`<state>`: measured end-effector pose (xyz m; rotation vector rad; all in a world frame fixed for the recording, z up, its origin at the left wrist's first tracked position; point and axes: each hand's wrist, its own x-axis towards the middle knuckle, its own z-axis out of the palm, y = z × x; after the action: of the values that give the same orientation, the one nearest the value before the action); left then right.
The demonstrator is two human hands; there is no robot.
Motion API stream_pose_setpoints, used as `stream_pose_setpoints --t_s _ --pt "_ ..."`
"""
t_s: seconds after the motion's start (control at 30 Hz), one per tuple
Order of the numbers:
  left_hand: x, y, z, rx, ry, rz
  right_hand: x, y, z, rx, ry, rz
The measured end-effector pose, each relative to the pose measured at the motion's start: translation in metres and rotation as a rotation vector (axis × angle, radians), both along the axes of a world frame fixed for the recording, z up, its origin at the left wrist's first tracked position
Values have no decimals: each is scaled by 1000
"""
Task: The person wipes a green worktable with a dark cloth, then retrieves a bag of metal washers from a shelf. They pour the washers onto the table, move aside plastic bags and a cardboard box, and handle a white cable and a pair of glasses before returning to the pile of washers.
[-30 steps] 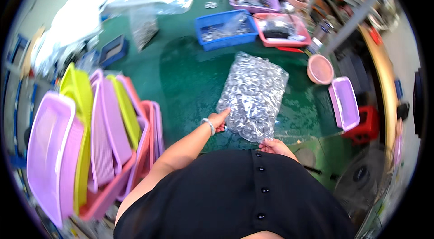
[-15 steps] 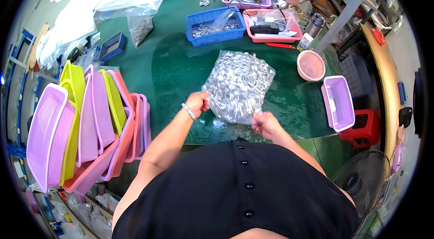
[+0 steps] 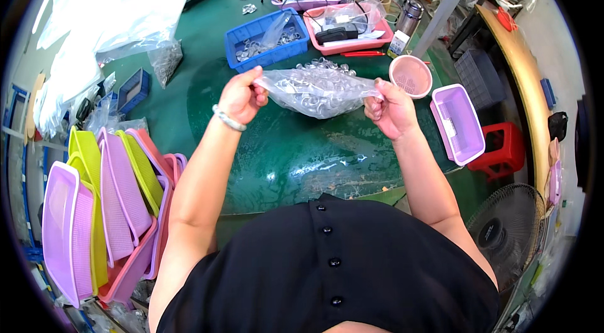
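Tabletop (image 3: pixel 286 166) here is green, glossy, scuffed near the front edge. Clear bag of shiny rings (image 3: pixel 318 94) is over its middle, near edge stretched between two hands: left hand's (image 3: pixel 242 99) grip pinching one corner, right hand's (image 3: pixel 395 109) the other. Blue tray (image 3: pixel 277 56) just beyond. Purple bin (image 3: pixel 462 125), red stool (image 3: pixel 503 150), fan (image 3: pixel 497 235) right; stacked colored baskets (image 3: pixel 82 232) left.

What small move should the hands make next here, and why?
Probably ease the left hand and right hand slightly together: they pinch opposite ends of one edge of the clear bag, which looks stretched nearly straight between them, with shiny pieces bunched beyond it.
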<state>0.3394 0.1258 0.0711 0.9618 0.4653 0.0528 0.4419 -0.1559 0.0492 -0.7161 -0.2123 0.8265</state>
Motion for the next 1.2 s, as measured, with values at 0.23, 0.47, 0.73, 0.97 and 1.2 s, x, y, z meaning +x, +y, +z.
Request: stream_pose_setpoints --t_s 0.23,0.47,0.73,0.97,1.2 --pt "-9 2 13 20 -25 5 -7 4 14 9 6 -46" --pt "-11 13 20 32 -38 61 -1 12 26 32 -59 -69" --pt "-29 16 24 41 -55 100 -24 8 35 10 -124 -58" --pt "-40 11 28 111 -81 115 -31 7 37 86 -106 -17" --pt "-68 -2 50 251 -66 -22 -58 -11 47 12 -229 -95"
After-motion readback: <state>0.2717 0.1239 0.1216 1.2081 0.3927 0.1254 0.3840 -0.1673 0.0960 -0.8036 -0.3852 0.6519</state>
